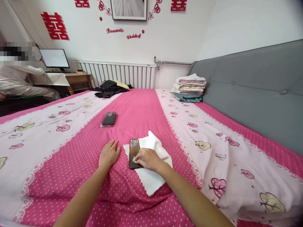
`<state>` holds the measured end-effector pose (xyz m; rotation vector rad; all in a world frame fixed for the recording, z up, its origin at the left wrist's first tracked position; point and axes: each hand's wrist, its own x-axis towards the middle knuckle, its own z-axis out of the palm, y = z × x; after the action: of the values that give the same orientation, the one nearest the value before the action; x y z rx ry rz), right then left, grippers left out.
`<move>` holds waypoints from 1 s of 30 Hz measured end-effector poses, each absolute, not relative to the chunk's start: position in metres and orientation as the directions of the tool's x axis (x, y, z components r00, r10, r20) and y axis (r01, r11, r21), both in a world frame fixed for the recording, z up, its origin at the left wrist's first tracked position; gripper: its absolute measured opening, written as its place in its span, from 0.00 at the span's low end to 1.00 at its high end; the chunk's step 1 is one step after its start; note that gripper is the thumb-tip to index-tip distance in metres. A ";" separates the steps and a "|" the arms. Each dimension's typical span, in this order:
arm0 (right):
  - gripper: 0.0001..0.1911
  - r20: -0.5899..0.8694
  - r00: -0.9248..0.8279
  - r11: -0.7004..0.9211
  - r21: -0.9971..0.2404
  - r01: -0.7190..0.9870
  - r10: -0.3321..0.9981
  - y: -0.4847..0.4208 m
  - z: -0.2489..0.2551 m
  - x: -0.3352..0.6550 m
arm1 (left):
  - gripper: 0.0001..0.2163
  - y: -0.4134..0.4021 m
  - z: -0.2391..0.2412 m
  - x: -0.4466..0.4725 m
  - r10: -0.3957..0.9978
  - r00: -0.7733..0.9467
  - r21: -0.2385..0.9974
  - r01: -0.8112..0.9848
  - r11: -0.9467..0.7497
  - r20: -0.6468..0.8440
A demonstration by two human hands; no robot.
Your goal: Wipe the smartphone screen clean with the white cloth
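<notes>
A dark smartphone [133,153] lies back side up, its camera block at the top left, on a white cloth [151,181] with a jagged edge. My right hand [148,159] rests over the lower part of the phone. Its fingertips pinch a small white wad [134,159] against the phone's back; the wad is too small to name surely. To the left of the cloth, my left hand [110,154] lies flat on the pink dotted bedspread [94,176], fingers stretched out and holding nothing.
A dark, blurred-out object [109,119] lies farther up the bed. Dark clothes [110,89] are heaped at the far edge, and folded cloths [189,88] are stacked by the grey headboard [248,82]. A person [19,75] sits at a desk with a monitor [54,59].
</notes>
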<state>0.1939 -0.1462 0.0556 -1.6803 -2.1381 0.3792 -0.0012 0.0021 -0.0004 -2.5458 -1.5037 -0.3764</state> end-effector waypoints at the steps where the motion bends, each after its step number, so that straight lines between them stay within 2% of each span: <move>1: 0.09 0.152 -0.190 0.238 -0.439 0.866 0.970 -0.144 0.055 0.192 | 0.24 0.002 0.000 -0.001 0.836 0.464 -0.012 0.876 -0.482 0.294; 8: 0.10 0.227 -0.035 0.135 -0.440 0.888 0.973 -0.130 0.045 0.196 | 0.24 0.003 -0.001 -0.001 0.841 0.460 -0.016 0.879 -0.476 0.284; 13: 0.12 0.165 0.124 -0.036 -0.457 0.889 0.978 -0.126 0.041 0.204 | 0.24 0.002 -0.001 -0.002 0.844 0.458 -0.015 0.881 -0.473 0.281; 17: 0.11 0.134 0.174 -0.092 -0.469 0.878 0.976 -0.131 0.043 0.208 | 0.24 0.002 -0.002 -0.002 0.840 0.461 -0.010 0.878 -0.479 0.286; 21: 0.10 0.096 0.131 -0.069 -0.481 0.874 0.987 -0.143 0.050 0.210 | 0.24 0.003 -0.003 -0.002 0.835 0.466 -0.003 0.873 -0.487 0.293; 26: 0.09 0.067 -0.050 0.078 -0.537 0.840 0.997 -0.153 0.057 0.208 | 0.24 0.003 -0.003 -0.002 0.834 0.465 0.006 0.872 -0.489 0.295; 30: 0.10 0.102 -0.134 0.167 -0.499 0.850 0.986 -0.153 0.056 0.198 | 0.24 0.002 -0.002 -0.001 0.838 0.457 0.011 0.876 -0.482 0.299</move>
<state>0.1977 -0.1530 0.0565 -1.7381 -2.0461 0.4541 -0.0010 0.0016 -0.0024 -2.5558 -1.5135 -0.3988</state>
